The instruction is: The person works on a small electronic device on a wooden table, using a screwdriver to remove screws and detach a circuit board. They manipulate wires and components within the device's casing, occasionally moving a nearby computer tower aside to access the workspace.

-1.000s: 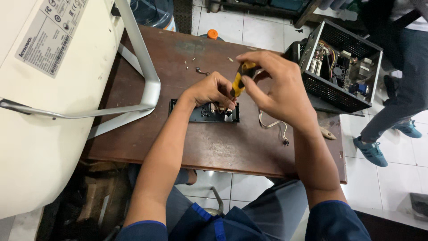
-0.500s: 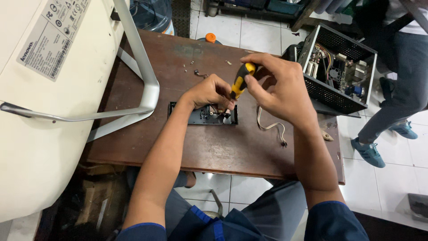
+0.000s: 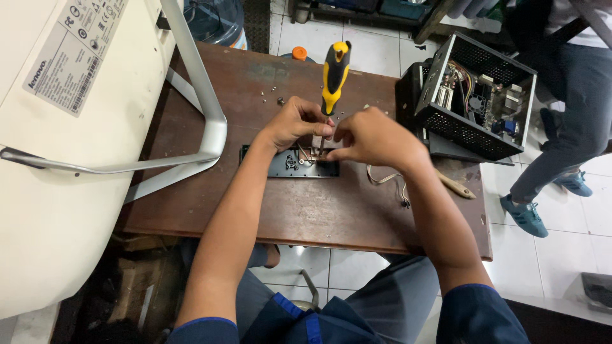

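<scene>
— Screwdriver [image 3: 334, 71], yellow and black: where is it?

— Upright over the dark metal plate [image 3: 290, 163] on the brown table [image 3: 306, 210], tip down among the fingers. The left hand [image 3: 296, 121] is curled around its lower shaft; the right hand [image 3: 373, 137] is bunched just beside it, fingertips pinching at the tip. What it pinches is hidden.

— Any labels?

— 1, a white rectangular sticker [image 3: 76, 54] with black print, at the upper left on the back of the white all-in-one computer [image 3: 57, 191]. Its bent silver stand [image 3: 191, 121] rests on the table.

— Containers?

— An open black mesh case [image 3: 475, 95] at the table's right edge, holding circuit boards and coloured wires. Beyond the table stands a blue water jug [image 3: 213, 22].

— Anything else?

— Loose screws [image 3: 271, 95] near the far edge, a beige cable [image 3: 386, 178] by the right wrist, and another person's leg in jeans [image 3: 567, 127].
</scene>
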